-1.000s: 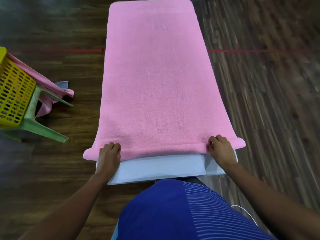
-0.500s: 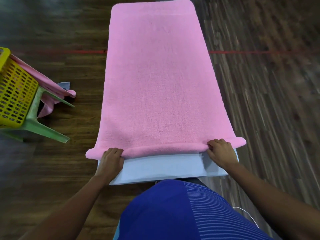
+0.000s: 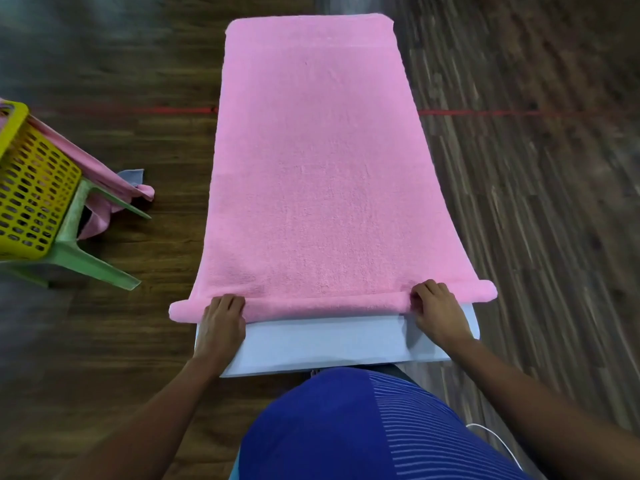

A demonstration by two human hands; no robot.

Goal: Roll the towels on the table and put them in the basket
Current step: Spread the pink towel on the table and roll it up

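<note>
A large pink towel (image 3: 318,168) lies flat along the white table (image 3: 329,344), covering nearly all of it. Its near edge is curled into a thin roll that sticks out past both table sides. My left hand (image 3: 221,320) presses on the roll near its left end, fingers curled over it. My right hand (image 3: 438,311) grips the roll near its right end. The yellow perforated basket (image 3: 31,195) stands at the far left on a green plastic stool (image 3: 83,251).
More pink cloth (image 3: 104,181) and a bit of grey-blue cloth hang off the stool behind the basket. Dark wooden floor surrounds the table, with a red line running across it. A white cable lies on the floor at the lower right.
The rolled near edge has become a little thicker and has crept away from me, baring more of the white table. Both hands have followed it forward.
</note>
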